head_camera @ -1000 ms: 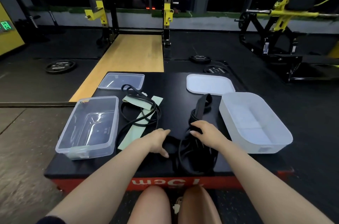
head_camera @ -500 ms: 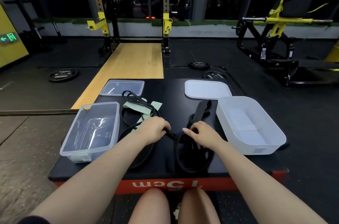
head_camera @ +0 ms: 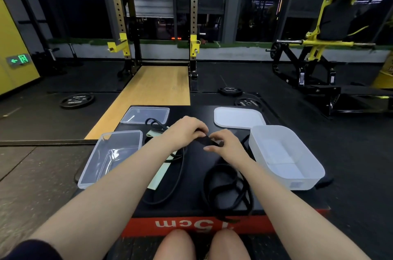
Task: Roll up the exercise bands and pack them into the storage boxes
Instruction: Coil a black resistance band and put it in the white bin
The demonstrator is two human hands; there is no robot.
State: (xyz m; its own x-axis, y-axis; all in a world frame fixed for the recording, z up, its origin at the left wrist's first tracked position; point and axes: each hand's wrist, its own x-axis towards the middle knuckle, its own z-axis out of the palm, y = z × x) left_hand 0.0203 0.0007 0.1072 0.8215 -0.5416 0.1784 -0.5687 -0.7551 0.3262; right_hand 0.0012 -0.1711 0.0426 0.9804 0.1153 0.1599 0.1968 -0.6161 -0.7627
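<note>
Lifted since before, both hands [head_camera: 187,132] [head_camera: 225,145] pinch a flat black band [head_camera: 205,141], its loops trailing.

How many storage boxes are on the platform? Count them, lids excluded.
2: the clear box at the left edge, and the white box at the right edge. Both look empty.

A low black platform [head_camera: 195,202] with a red front edge carries everything. Left of the left hand [head_camera: 184,132] sit a clear box [head_camera: 110,157] and, farther back, its clear lid [head_camera: 146,114]. Right of the right hand [head_camera: 225,145] are a white box [head_camera: 285,157] and white lid [head_camera: 238,117]. Below the hands lie black bands [head_camera: 227,191] and a pale green band [head_camera: 159,176].
</note>
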